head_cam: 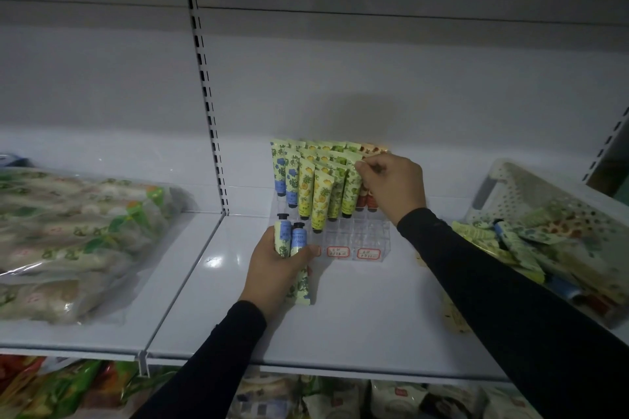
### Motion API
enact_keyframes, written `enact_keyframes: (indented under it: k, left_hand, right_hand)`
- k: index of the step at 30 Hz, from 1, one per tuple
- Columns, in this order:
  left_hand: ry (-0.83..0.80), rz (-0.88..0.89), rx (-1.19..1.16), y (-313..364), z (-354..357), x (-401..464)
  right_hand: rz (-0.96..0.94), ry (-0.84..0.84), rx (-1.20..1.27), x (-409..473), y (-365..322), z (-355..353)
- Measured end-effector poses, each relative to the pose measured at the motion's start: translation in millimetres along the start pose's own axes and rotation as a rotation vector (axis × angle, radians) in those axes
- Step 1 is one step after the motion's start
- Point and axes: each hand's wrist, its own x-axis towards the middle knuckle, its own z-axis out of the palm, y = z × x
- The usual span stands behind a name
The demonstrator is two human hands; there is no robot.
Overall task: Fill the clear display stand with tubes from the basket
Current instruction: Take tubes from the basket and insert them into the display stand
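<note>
Partly, the right hand hides red tubes.

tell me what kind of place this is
Most likely a shop aisle being restocked: white slotted retail shelving, a clear display stand with red-framed price labels, and bagged goods on the shelf alongside.
</note>
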Motion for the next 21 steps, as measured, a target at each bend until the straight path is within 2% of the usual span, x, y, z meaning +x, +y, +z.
enact_keyframes:
  k: [13, 21]
  left_hand:
    - [0.003, 0.007, -0.01, -0.6, -0.4, 0.5]
    - [0.003, 0.001, -0.014, 0.0, -0.1, 0.4]
  right_hand:
    - [-0.123, 0.013, -0.022, -10.7, 6.2, 3.2]
    - [-0.036, -0.03, 0.056, -5.7, 3.9, 3.9]
